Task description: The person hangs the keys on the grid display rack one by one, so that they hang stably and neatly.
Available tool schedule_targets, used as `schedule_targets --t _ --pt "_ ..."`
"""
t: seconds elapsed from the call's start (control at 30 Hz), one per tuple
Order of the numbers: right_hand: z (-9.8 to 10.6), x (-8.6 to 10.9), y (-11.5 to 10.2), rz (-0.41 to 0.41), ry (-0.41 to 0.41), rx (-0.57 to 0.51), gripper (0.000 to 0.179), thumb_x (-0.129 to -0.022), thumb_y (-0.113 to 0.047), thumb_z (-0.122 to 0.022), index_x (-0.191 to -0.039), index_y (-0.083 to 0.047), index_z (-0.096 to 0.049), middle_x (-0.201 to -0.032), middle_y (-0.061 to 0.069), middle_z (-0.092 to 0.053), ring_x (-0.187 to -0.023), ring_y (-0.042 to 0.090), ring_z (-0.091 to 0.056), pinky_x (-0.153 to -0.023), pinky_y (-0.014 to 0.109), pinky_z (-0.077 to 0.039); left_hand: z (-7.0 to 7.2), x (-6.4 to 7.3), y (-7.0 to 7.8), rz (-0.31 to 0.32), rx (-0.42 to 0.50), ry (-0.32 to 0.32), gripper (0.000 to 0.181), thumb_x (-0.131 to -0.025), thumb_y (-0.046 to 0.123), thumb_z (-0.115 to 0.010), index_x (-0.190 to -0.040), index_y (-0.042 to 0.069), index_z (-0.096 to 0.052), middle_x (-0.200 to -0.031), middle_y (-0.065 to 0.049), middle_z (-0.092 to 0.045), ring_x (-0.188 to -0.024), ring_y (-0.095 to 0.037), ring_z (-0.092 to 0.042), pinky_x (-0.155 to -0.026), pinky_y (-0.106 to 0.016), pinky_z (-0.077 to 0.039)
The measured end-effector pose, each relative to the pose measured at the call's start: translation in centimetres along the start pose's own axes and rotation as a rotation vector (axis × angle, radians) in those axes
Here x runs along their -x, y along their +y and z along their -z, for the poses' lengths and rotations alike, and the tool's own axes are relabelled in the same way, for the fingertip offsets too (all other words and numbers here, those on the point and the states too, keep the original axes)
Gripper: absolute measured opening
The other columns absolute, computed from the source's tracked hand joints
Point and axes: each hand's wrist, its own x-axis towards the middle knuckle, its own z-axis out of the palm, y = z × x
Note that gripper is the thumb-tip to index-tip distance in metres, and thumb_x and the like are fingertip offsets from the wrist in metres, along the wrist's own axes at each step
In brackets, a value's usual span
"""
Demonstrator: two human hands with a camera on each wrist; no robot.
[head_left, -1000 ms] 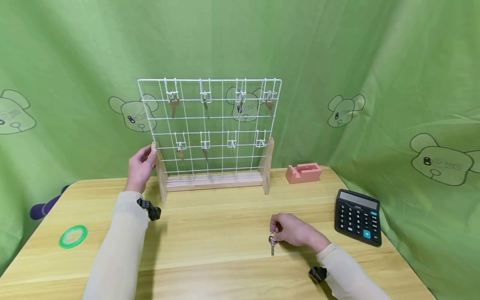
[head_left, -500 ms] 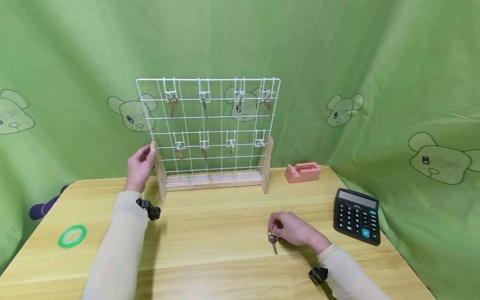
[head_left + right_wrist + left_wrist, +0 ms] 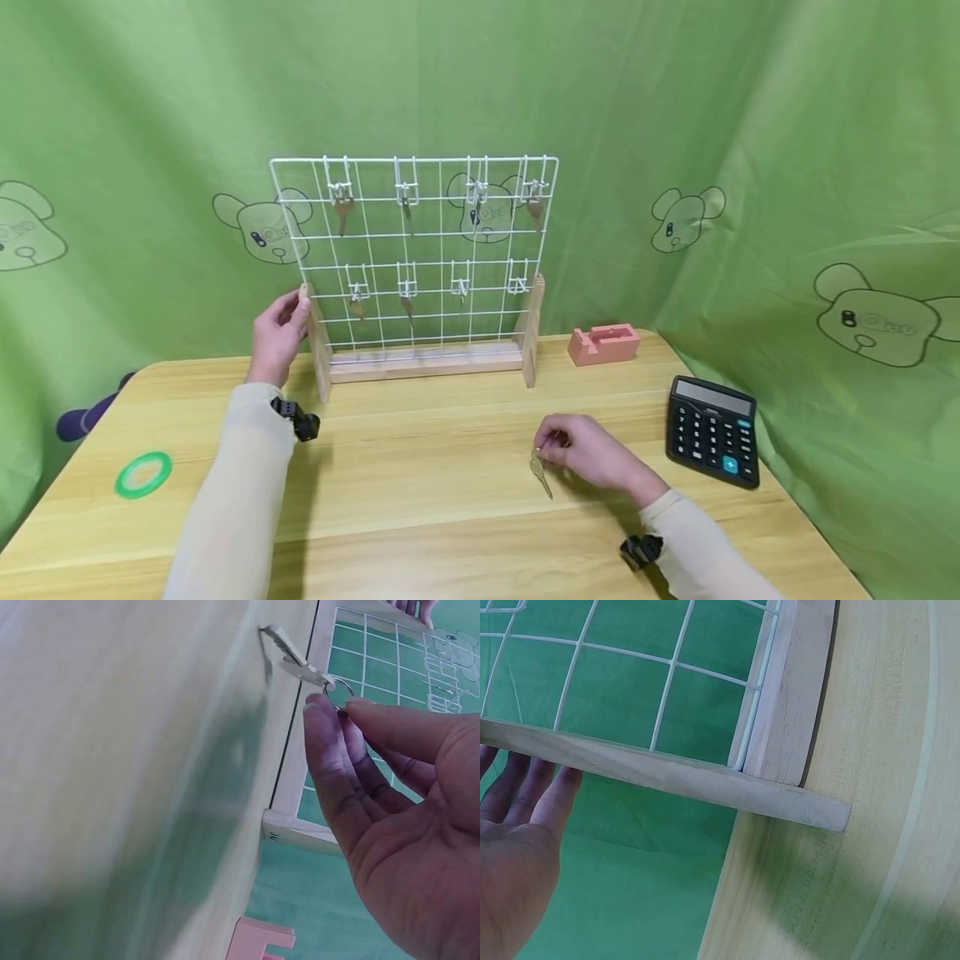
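A white wire grid rack (image 3: 442, 233) stands upright in wooden supports at the back of the table. My left hand (image 3: 277, 332) holds its left wooden post; in the left wrist view, the fingers (image 3: 544, 791) reach the post's outer side, with their tips partly hidden. Hooks in two rows hang on the grid, most with a key (image 3: 342, 215) on them. Well in front of the rack, my right hand (image 3: 588, 450) pinches the metal ring (image 3: 341, 688) of a loose key (image 3: 542, 475) between thumb and fingertips. The key's blade points down toward the tabletop.
A pink tape dispenser (image 3: 603, 345) stands right of the rack, with a black calculator (image 3: 712, 432) nearer the right edge. A green ring (image 3: 143, 475) lies at the left. Something purple (image 3: 82, 417) shows beyond the left edge. Green curtain (image 3: 600, 100) surrounds the table.
The right hand has shifted slightly up and left, and the key in its fingers has swung and turned. The left hand stays on the post; the whole view has drifted slightly.
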Motion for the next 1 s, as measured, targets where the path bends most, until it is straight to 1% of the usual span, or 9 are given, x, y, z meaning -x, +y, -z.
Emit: schedule_targets --t 0.3,0.57,0.77,1.0 --pt "0.8 -0.3 -0.7 -0.019 0.06 -0.001 0.012 -0.089 -0.001 -0.067 -0.094 -0.012 -0.068 -0.086 -0.004 -0.063 -0.081 0.015 -0.06 -0.074 0.028 -0.056 -0.1 -0.1 -0.1 -0.003 -0.002 -0.002 0.056 -0.101 0.035 -0.054 -0.149 0.009 -0.04 -0.149 -0.018 -0.041 -0.132 -0.032 -0.044 -0.105 -0.031 -0.044" --pt "1.6 -0.7 -1.0 -0.015 0.123 -0.012 0.013 -0.088 -0.001 -0.069 -0.095 -0.011 -0.068 -0.088 -0.003 -0.063 -0.082 0.015 -0.059 -0.075 0.028 -0.056 0.1 -0.1 0.1 -0.009 0.009 -0.008 0.058 -0.101 0.035 -0.054 -0.149 0.008 -0.038 -0.149 -0.019 -0.041 -0.132 -0.032 -0.043 -0.105 -0.031 -0.044" --pt "1.9 -0.9 -1.2 -0.018 0.137 -0.024 0.011 -0.088 0.0 -0.068 -0.095 -0.009 -0.068 -0.089 -0.002 -0.063 -0.083 0.016 -0.06 -0.076 0.029 -0.057 0.1 0.0 0.0 -0.005 0.012 -0.012 0.057 -0.101 0.033 -0.054 -0.149 0.008 -0.039 -0.149 -0.018 -0.04 -0.132 -0.032 -0.043 -0.105 -0.03 -0.044" --pt "2.2 -1.2 -1.5 -0.028 0.148 -0.01 0.012 -0.089 -0.001 -0.068 -0.097 -0.01 -0.068 -0.09 -0.003 -0.064 -0.085 0.016 -0.06 -0.078 0.03 -0.056 0.1 -0.1 -0.2 -0.023 0.008 -0.007 0.056 -0.101 0.033 -0.053 -0.149 0.007 -0.039 -0.149 -0.018 -0.041 -0.132 -0.032 -0.043 -0.105 -0.03 -0.043"
